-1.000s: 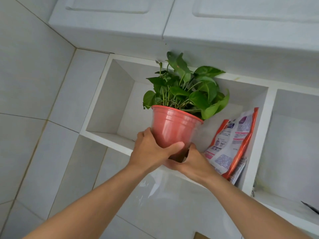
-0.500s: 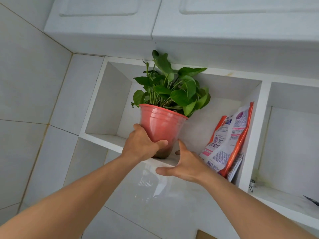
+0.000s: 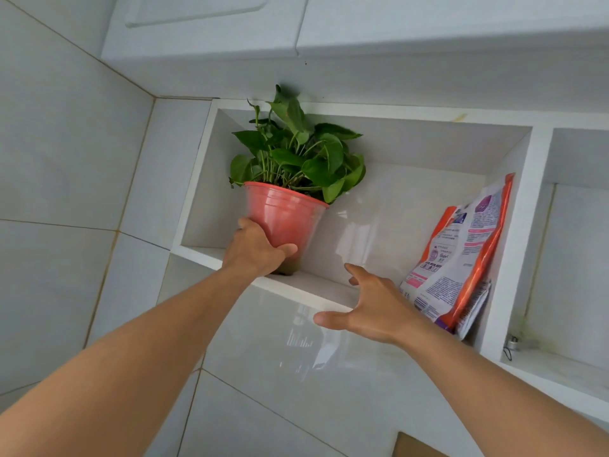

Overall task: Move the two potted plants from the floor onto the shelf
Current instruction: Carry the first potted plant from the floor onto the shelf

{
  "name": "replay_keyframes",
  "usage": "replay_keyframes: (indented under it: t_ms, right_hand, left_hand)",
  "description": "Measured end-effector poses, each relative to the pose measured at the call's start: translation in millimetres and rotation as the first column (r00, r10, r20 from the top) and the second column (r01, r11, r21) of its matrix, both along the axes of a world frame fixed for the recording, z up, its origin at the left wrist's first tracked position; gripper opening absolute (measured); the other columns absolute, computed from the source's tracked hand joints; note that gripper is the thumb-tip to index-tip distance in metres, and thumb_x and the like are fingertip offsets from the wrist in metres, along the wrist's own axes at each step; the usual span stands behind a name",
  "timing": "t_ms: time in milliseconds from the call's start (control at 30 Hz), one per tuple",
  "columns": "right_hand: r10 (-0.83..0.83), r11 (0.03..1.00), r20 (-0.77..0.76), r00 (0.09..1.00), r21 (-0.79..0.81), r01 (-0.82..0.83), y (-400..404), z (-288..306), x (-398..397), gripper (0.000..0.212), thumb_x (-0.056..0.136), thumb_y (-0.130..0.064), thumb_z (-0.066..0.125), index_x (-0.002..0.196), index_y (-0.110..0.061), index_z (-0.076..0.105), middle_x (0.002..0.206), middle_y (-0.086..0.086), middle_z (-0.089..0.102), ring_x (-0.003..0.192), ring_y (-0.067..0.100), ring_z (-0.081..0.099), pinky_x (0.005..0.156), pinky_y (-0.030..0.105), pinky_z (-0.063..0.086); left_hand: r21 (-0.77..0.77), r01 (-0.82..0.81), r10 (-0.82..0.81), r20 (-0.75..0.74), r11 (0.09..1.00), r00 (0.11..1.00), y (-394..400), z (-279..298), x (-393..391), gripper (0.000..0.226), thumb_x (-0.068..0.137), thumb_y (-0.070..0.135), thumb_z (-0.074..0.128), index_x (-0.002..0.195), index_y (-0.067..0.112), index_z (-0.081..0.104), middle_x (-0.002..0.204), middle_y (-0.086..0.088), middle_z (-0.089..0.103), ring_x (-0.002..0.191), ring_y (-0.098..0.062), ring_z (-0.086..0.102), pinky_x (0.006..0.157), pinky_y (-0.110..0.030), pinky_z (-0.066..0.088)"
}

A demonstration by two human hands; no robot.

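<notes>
A green leafy plant in a red plastic pot (image 3: 286, 216) stands on the left part of the white shelf (image 3: 326, 300), inside a wall niche. My left hand (image 3: 255, 249) grips the lower left side of the pot. My right hand (image 3: 369, 308) is off the pot, fingers spread, hovering at the shelf's front edge to the right. Only one potted plant is in view.
An orange and white printed bag (image 3: 461, 252) leans against the niche's right wall. A second niche (image 3: 566, 367) lies further right, with a small metal object at its corner. White cabinet doors (image 3: 329, 24) hang above. Tiled wall surrounds the niche.
The pot moved left and back onto the shelf. My right hand let go of the pot and drew away to the right; my left hand keeps its hold.
</notes>
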State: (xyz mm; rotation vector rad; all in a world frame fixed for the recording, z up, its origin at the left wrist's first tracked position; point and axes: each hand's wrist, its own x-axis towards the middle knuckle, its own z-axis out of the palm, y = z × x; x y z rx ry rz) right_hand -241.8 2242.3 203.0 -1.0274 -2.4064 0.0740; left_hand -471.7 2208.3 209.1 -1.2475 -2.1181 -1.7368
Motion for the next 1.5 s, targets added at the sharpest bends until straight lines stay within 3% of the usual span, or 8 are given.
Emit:
replay_keyframes:
  t_ms: [400, 767, 967, 1400, 1500]
  right_hand:
    - [0.063, 0.998, -0.016, 0.998, 0.03, -0.063, 3, 0, 3, 0.115, 0.049, -0.08, 0.068, 0.148, -0.034, 0.032, 0.152, -0.009, 0.04, 0.137, 0.014, 0.041, 0.105, 0.034, 0.041]
    - [0.084, 0.991, 0.0, 0.996, 0.101, -0.083, -3, -2, 3, 0.102, 0.058, -0.071, 0.07, 0.146, -0.037, 0.033, 0.151, -0.014, 0.039, 0.135, 0.011, 0.041, 0.105, 0.033, 0.042]
    - [0.099, 0.988, 0.008, 0.995, 0.121, -0.099, -3, -3, 3, 0.091, 0.07, -0.06, 0.073, 0.147, -0.038, 0.031, 0.153, -0.012, 0.037, 0.137, 0.013, 0.039, 0.105, 0.035, 0.041]
    - [0.112, 0.985, -0.002, 0.994, 0.135, -0.111, -2, -5, 2, 0.086, 0.073, -0.056, 0.073, 0.145, -0.041, 0.03, 0.15, -0.008, 0.041, 0.133, 0.017, 0.044, 0.103, 0.041, 0.045]
    - [0.104, 0.983, -0.007, 0.995, 0.15, -0.102, -2, -4, 2, 0.083, 0.072, -0.056, 0.074, 0.143, -0.043, 0.032, 0.146, -0.006, 0.046, 0.127, 0.018, 0.049, 0.099, 0.041, 0.049]
  left_hand:
    - [-0.068, -0.083, 0.083, -0.004, 0.994, 0.997, 19, 2, -47, 0.096, 0.065, 0.056, 0.081, 0.127, 0.005, 0.029, 0.126, -0.017, 0.053, 0.113, -0.039, 0.057, 0.091, -0.046, 0.05]
    - [-0.081, -0.095, 0.093, -0.034, 0.992, 0.995, 21, 0, -50, 0.098, 0.068, 0.059, 0.077, 0.13, 0.002, 0.027, 0.129, -0.022, 0.051, 0.116, -0.041, 0.054, 0.091, -0.047, 0.048]
    - [-0.086, -0.142, 0.132, -0.112, 0.986, 0.985, 13, -8, -50, 0.116, 0.069, 0.066, 0.07, 0.142, -0.008, 0.019, 0.135, -0.026, 0.046, 0.121, -0.041, 0.05, 0.097, -0.048, 0.045]
    - [-0.11, -0.14, 0.128, -0.11, 0.984, 0.986, 12, -5, -43, 0.103, 0.07, 0.056, 0.076, 0.136, -0.007, 0.028, 0.13, -0.024, 0.051, 0.118, -0.04, 0.053, 0.095, -0.045, 0.047]
    - [-0.114, -0.137, 0.124, -0.115, 0.984, 0.986, 11, -6, -44, 0.11, 0.07, 0.058, 0.075, 0.14, -0.009, 0.024, 0.133, -0.024, 0.048, 0.121, -0.04, 0.051, 0.098, -0.047, 0.045]
